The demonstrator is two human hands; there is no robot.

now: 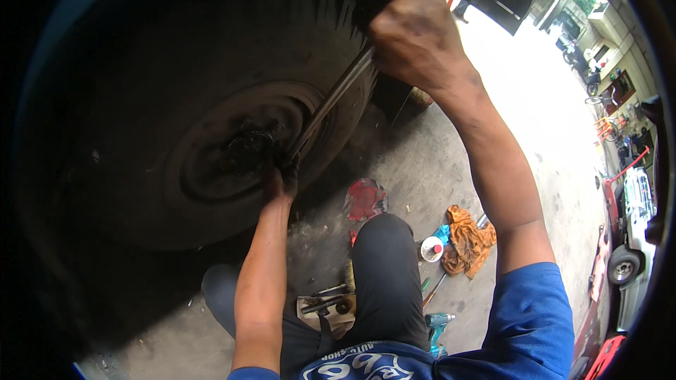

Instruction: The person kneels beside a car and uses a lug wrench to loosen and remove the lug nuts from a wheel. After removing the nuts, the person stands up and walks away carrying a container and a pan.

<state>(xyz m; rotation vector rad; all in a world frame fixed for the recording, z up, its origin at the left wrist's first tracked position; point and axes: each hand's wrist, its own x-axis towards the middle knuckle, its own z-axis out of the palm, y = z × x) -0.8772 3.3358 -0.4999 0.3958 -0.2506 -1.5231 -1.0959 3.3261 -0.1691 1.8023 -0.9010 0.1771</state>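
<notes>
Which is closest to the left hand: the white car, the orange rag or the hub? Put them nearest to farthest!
From the left hand, in the head view:
1. Hub: just left of it.
2. Orange rag: lower right.
3. White car: far right edge.

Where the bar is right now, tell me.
In the head view, just above centre, the bar slants across the right side of the wheel, from the left hand near the hub up to the right hand.

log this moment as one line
right hand: gripping metal bar, upper part | left hand: at bar's lower end, beside wheel hub | floor: orange rag, teal power drill
</notes>
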